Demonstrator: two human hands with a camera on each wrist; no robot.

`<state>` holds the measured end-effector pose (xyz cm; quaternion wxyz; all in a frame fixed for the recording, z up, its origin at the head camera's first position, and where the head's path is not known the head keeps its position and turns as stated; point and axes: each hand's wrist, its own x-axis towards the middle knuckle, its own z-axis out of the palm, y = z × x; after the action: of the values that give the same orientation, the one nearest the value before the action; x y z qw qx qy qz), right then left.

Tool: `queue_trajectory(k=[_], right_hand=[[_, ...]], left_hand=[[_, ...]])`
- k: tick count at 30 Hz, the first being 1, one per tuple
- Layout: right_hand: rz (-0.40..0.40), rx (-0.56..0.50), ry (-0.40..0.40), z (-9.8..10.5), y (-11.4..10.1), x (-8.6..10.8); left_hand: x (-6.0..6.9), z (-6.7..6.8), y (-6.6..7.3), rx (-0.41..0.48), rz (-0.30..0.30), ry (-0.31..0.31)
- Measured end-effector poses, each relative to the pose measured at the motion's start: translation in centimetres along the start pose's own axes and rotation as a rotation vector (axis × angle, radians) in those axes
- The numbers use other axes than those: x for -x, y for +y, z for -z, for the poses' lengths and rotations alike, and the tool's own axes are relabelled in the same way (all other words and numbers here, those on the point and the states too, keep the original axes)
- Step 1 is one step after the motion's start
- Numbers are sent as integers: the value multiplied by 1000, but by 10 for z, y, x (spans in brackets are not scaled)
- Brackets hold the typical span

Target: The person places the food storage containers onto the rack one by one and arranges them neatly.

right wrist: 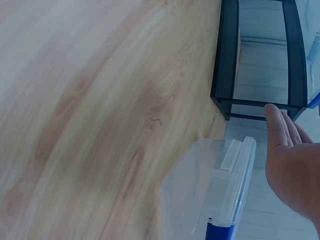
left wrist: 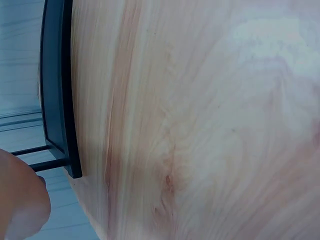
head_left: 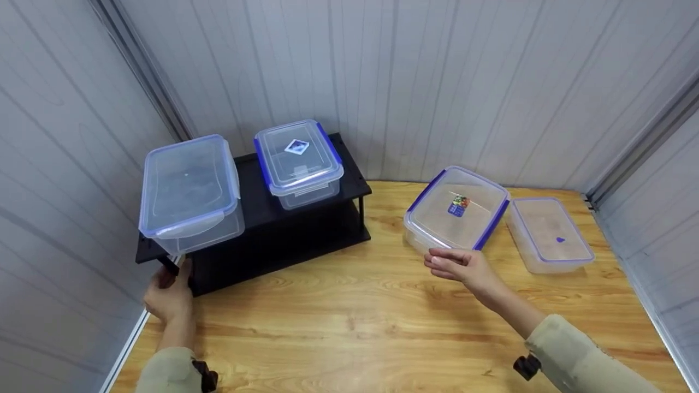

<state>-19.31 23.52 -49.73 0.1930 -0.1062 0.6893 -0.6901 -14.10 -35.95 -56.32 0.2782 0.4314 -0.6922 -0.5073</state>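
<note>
A black two-tier rack [head_left: 256, 210] stands on the table at the left. My left hand [head_left: 170, 297] grips its left end by the front post, just below the upper shelf; in the left wrist view part of that hand [left wrist: 22, 200] shows beside the posts. My right hand [head_left: 464, 270], fingers fairly straight and together, hovers in front of a clear food container with blue side clips [head_left: 464, 218], holding nothing. In the right wrist view the hand [right wrist: 295, 160] appears above this container [right wrist: 200, 190]. Whether its fingertips touch the container cannot be told.
On the rack's upper shelf sit a large clear lidded container [head_left: 188, 185] at the left and a smaller blue-clipped one [head_left: 299, 158] at the right. Another lidded container [head_left: 551, 232] stands at the far right of the wooden table [head_left: 355, 327]. Pale panel walls [head_left: 382, 82] enclose the table.
</note>
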Motion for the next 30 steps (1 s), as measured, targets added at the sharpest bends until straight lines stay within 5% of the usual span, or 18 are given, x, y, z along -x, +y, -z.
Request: queue_trajectory(k=[9,19,30], right_hand=[[-58,-11,33,5,11,8],[-154,-129,61,12,24,21],[-288,-407,141,23,37,28]], left_hand=[[3,-10,-2,119,59,84],[2,-14,0,280,234,143],[-2,-13,-2,233,207,155]])
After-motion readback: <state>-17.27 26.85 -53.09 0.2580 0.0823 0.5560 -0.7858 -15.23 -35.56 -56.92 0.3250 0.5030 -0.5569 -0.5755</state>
